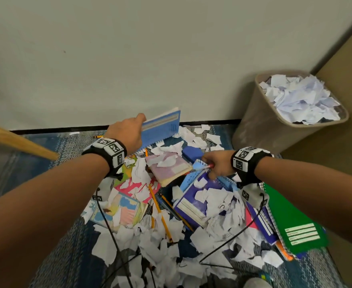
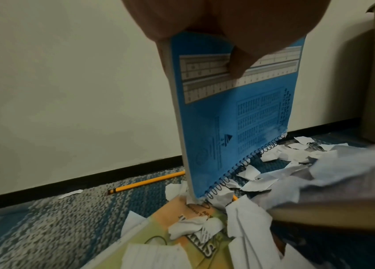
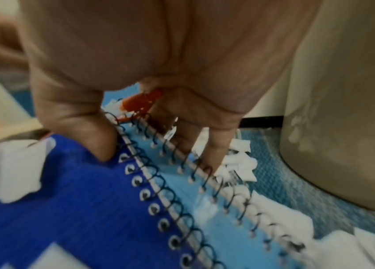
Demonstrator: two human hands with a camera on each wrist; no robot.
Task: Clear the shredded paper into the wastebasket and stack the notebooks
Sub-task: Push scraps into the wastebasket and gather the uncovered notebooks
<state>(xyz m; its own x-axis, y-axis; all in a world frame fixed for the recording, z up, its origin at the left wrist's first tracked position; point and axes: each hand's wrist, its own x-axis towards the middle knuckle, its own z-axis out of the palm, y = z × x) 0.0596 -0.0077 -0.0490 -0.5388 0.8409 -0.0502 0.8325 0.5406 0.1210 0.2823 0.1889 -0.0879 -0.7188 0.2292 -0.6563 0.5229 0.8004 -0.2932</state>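
Observation:
My left hand (image 1: 129, 132) holds a light blue spiral notebook (image 1: 162, 126) upright above the pile, near the wall. In the left wrist view my thumb lies across that notebook's cover (image 2: 239, 118), spiral edge down. My right hand (image 1: 216, 163) grips the spiral edge of a dark blue notebook (image 3: 78, 209), thumb on its cover, fingers over a pale blue notebook (image 3: 204, 200) behind it. A red-capped pen (image 3: 142, 100) sits under the palm. Shredded paper (image 1: 150, 246) covers the carpet and notebooks. The tan wastebasket (image 1: 258, 113) at the right holds white scraps.
A pink notebook (image 1: 169, 167), a pastel one (image 1: 123, 213) and a green one (image 1: 295, 221) lie in the pile with yellow pencils (image 1: 160, 213). Black cables (image 1: 112, 235) cross it. A wooden leg (image 1: 19, 142) juts in at left. The wall stands close behind.

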